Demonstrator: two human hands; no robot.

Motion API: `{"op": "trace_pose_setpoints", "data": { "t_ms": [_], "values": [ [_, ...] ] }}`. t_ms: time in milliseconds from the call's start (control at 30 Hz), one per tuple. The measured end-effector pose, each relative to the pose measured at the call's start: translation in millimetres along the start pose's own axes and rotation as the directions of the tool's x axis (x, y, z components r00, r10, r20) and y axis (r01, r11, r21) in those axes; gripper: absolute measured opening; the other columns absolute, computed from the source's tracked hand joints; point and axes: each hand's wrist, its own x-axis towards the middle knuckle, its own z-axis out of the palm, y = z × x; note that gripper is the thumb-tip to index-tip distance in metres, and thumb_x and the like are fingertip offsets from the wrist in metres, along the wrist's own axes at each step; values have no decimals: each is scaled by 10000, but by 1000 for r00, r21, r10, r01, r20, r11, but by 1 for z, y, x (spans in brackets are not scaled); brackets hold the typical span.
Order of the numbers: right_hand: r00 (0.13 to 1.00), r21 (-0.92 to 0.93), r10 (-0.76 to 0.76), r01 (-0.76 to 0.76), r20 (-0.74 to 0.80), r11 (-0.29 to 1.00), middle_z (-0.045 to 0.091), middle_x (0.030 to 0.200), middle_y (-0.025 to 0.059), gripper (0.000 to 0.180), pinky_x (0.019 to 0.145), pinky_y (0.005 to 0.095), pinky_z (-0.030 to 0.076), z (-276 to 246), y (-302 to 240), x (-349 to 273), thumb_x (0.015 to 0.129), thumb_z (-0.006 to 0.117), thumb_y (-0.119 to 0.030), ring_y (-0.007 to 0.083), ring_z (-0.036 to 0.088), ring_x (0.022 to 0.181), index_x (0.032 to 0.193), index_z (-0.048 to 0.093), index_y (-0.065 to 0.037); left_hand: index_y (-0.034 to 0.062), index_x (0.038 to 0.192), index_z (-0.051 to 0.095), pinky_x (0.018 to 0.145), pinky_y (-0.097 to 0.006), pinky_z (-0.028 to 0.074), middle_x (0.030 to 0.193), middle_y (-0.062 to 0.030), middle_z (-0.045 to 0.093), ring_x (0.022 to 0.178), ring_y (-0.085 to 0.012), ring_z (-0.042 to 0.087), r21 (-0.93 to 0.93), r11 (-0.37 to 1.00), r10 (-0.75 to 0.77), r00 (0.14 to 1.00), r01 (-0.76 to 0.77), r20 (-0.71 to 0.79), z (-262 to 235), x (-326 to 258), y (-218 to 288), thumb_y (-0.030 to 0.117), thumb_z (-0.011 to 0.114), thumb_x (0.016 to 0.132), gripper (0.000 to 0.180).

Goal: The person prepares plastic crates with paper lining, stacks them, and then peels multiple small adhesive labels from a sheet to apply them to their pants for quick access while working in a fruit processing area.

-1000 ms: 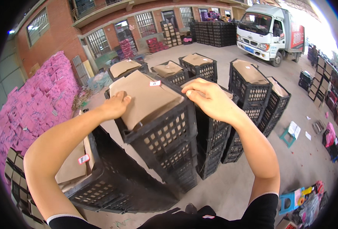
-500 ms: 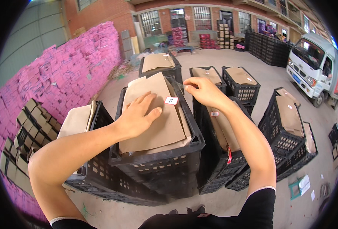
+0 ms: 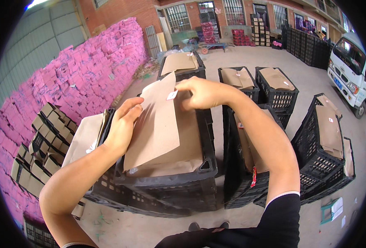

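Note:
A brown cardboard sheet [image 3: 158, 124] lies tilted on top of a tall black plastic crate [image 3: 166, 180] in front of me, its right side raised. More brown cardboard shows beneath it. At the sheet's left edge, my left hand [image 3: 123, 126] has its fingers bent round the border, the thumb mostly hidden. My right hand [image 3: 205, 93] is closed at the far right edge, beside a small white label with a red border [image 3: 172, 95]. Its lower fingers are blurred and partly behind the sheet.
Cardboard-topped black crates stand close by: one at left [image 3: 83, 134], one at right [image 3: 249, 149], others farther off. A pink stacked pile [image 3: 88, 66] lines the left wall. A white truck [image 3: 348, 70] is parked at right. A small green stool [image 3: 331, 210] stands lower right.
My left hand has gone from flat on the sheet to its left edge. My right hand has moved left onto the right edge, and the sheet has lifted there. The view has shifted slightly.

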Motion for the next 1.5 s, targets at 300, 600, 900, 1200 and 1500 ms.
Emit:
{"op": "trace_pose_setpoints", "data": {
  "t_ms": [300,600,900,1200,1500],
  "values": [
    [994,-310,46,-75,-98,948,639,980,153,268,879,454,396,11,-20,-7,684,614,-112,343,515,1035,921,660,3,82,1056,600,911,-315,346,1068,-17,568,1062,-160,492,-28,999,-20,1000,19,-23,-1,3,1,241,525,894,240],
    [972,-226,200,-169,122,959,516,1080,273,257,796,436,465,1,-35,20,781,530,-98,413,567,953,967,575,73,71,1005,624,887,-306,368,1003,-19,591,1005,-132,512,-40,999,-11,999,10,-30,-6,-1,10,207,532,870,212],
    [989,-184,96,-74,113,980,628,891,255,285,684,410,498,0,-23,27,775,638,-233,342,614,798,839,669,44,64,1020,603,945,-337,347,1065,-45,588,1043,-169,516,-4,1000,-29,1000,29,7,-8,-3,14,219,540,881,217],
    [995,400,-85,56,55,915,656,905,56,187,753,310,456,-2,48,15,845,591,-138,162,595,849,962,644,-1,66,1414,327,1115,-379,182,1480,-181,274,1383,-290,231,727,584,40,908,-360,418,18,-1,11,365,354,979,529],
    [980,658,-43,163,-195,735,607,1072,60,202,921,269,385,-10,58,16,884,557,-147,138,533,1010,998,620,8,81,1439,267,1116,-459,139,1508,-148,221,1390,-354,182,787,350,40,847,-508,529,43,-5,6,371,277,986,538]
  ]
}}
